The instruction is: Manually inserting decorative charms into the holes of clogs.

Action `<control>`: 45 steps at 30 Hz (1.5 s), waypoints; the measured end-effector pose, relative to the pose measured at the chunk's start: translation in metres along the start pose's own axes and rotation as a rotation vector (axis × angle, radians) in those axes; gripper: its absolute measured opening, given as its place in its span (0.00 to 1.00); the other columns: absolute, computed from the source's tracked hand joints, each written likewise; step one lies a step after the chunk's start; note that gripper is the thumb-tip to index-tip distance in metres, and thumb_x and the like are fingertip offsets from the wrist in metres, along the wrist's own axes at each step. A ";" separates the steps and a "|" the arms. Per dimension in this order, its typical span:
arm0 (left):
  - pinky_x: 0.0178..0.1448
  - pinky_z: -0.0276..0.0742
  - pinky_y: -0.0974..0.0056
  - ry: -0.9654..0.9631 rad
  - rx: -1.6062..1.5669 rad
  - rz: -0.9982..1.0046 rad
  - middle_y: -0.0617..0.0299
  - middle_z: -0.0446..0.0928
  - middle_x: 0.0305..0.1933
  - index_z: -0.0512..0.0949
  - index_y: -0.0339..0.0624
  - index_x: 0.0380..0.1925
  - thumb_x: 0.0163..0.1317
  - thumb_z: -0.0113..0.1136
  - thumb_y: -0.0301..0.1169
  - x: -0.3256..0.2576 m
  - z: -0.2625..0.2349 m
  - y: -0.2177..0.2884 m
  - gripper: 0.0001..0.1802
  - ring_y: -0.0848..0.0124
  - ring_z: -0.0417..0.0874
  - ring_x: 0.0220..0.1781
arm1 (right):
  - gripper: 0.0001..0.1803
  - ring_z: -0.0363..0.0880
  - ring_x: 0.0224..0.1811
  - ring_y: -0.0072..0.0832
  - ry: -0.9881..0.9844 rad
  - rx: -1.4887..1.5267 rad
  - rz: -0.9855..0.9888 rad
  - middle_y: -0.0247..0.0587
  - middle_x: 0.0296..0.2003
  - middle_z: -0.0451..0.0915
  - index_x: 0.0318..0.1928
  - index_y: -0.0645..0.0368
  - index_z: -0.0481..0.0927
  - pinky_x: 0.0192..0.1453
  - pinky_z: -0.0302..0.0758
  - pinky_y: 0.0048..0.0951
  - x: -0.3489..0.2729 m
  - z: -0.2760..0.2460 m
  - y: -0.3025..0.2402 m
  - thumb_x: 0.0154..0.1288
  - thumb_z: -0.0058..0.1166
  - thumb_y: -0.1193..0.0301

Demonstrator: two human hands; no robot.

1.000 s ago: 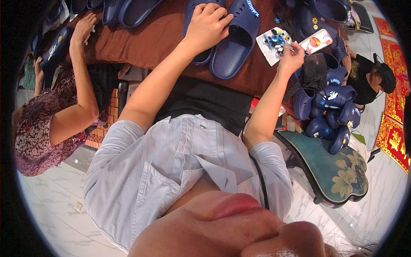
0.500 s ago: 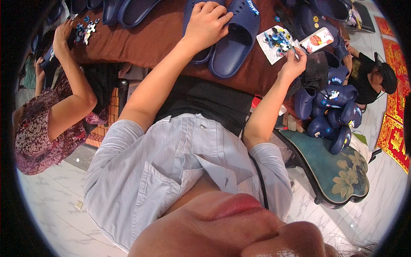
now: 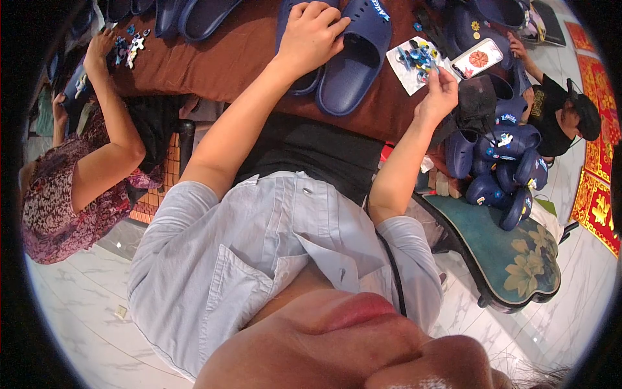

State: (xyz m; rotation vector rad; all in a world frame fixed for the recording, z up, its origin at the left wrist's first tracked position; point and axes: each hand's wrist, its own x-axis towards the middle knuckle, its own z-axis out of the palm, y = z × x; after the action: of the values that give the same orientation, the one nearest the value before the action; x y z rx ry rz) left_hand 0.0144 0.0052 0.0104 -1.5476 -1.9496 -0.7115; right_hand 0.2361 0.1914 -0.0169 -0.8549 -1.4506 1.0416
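Note:
Two dark blue clogs lie side by side on the brown cloth at the top middle. My left hand (image 3: 310,37) rests over them, its bent fingers gripping the upper of the left clog (image 3: 304,81) and reaching to the edge of the right clog (image 3: 353,71). A small blue and white charm sits on the right clog's strap area. To the right, a heap of colourful shoe charms (image 3: 420,55) lies on a white sheet (image 3: 409,83). At the heap's near edge my right hand (image 3: 439,97) pinches a small charm, mostly hidden by the fingertips.
A phone (image 3: 478,59) with a lit screen lies right of the charms. Decorated clogs (image 3: 505,146) are piled above a green flowered stool (image 3: 495,249). At left, a co-worker's hand (image 3: 98,52) is near more charms (image 3: 135,48); another person (image 3: 557,110) works at right.
My right hand has shifted slightly left, and its fingers have drawn together at the charm heap. My left hand stays on the clogs. The person at right has raised a hand.

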 end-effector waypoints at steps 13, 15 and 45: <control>0.60 0.66 0.56 0.004 0.020 0.008 0.72 0.77 0.45 0.83 0.55 0.47 0.48 0.70 0.37 0.000 -0.001 0.000 0.22 0.70 0.75 0.55 | 0.08 0.78 0.31 0.18 -0.366 0.264 0.445 0.36 0.33 0.83 0.43 0.62 0.81 0.34 0.73 0.18 -0.017 0.055 -0.005 0.65 0.62 0.74; 0.60 0.66 0.56 0.007 0.017 0.007 0.72 0.77 0.45 0.83 0.55 0.47 0.48 0.70 0.37 0.001 -0.001 0.001 0.22 0.70 0.75 0.55 | 0.08 0.78 0.32 0.18 -0.376 0.262 0.427 0.36 0.34 0.83 0.44 0.61 0.81 0.32 0.73 0.18 -0.016 0.058 0.003 0.66 0.61 0.74; 0.59 0.66 0.53 0.035 -0.114 -0.006 0.61 0.76 0.42 0.83 0.43 0.41 0.47 0.66 0.33 0.010 -0.007 0.003 0.18 0.61 0.75 0.53 | 0.15 0.76 0.47 0.40 -0.391 -0.563 -0.493 0.45 0.42 0.80 0.50 0.61 0.84 0.54 0.73 0.35 -0.031 0.055 -0.004 0.62 0.58 0.78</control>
State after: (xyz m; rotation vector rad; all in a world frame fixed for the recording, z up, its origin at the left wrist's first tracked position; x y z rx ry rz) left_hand 0.0159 0.0079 0.0221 -1.5856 -1.9180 -0.8594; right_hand 0.1864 0.1534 -0.0246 -0.6328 -2.2088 0.4346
